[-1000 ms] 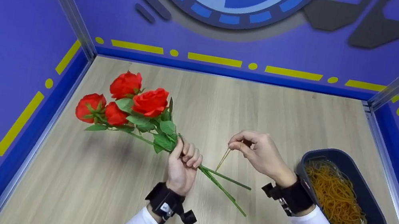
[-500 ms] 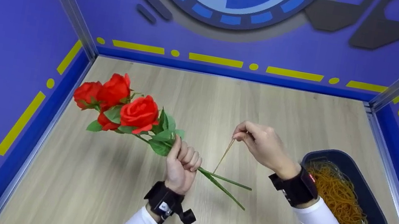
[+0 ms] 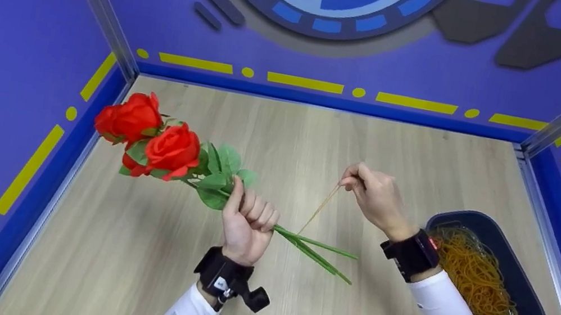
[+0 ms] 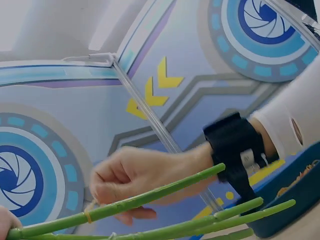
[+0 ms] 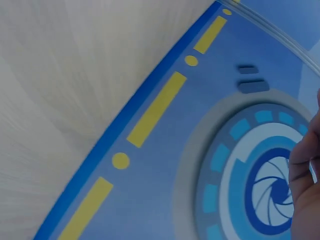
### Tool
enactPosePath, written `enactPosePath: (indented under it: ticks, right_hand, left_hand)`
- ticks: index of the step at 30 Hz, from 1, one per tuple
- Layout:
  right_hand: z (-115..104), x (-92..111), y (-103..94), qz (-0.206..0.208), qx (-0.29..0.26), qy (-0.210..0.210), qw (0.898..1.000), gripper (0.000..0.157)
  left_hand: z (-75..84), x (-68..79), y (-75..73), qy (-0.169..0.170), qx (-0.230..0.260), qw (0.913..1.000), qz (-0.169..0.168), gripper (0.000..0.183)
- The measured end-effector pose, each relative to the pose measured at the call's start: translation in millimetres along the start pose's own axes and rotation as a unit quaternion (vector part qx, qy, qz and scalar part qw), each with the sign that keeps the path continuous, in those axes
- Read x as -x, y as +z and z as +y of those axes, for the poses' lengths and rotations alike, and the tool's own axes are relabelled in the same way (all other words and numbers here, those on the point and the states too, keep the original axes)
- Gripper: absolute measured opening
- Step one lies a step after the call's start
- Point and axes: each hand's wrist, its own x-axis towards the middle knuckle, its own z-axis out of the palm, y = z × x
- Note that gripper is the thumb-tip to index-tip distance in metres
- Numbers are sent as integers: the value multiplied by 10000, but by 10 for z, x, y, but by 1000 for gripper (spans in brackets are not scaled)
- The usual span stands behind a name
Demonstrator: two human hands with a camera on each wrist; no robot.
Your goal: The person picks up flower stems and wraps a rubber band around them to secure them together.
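My left hand (image 3: pixel 248 229) grips several red roses (image 3: pixel 173 151) by their green stems (image 3: pixel 323 259), fingers curled round them. The blooms point to the far left and the cut ends stick out to the right. From the stems a thin tan rubber band (image 3: pixel 320 208) runs stretched up to my right hand (image 3: pixel 375 197), which pinches it between thumb and fingertips. In the left wrist view the rubber band (image 4: pixel 89 215) circles one stem close to my left hand. Only part of my right hand (image 5: pixel 306 195) shows in the right wrist view; the band is out of sight there.
A dark blue tub (image 3: pixel 532 296) stands at the right of the wooden table (image 3: pixel 306 139), behind my right forearm. It holds a clear tray heaped with tan rubber bands (image 3: pixel 476 281). Blue patterned panels (image 3: pixel 297 57) wall the table at the back and sides.
My right hand has moved up and slightly right, drawing the rubber band longer. The roses have shifted left and turned in my left hand, and the stem ends sit closer together.
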Motion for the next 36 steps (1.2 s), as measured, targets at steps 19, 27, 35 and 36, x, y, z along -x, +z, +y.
enactPosePath:
  ticks: [19, 27, 35, 36]
  right_hand:
    - [-277, 591, 614, -545, -1498, 1868, 9694, 8]
    - [-708, 724, 790, -841, -2169, 2259, 9460, 11]
    - [-1026, 808, 862, -773, -2421, 2257, 9405, 7]
    - [-1057, 811, 868, -671, -2465, 2183, 9419, 7]
  left_hand:
    - [-4, -182, 195, 162, 496, 9986, 83, 68]
    - [-4, -211, 147, 191, 463, 9983, 285, 67]
    - [-16, -250, 108, 325, 350, 9977, 485, 68]
    - [-23, -254, 97, 359, 327, 9976, 503, 67]
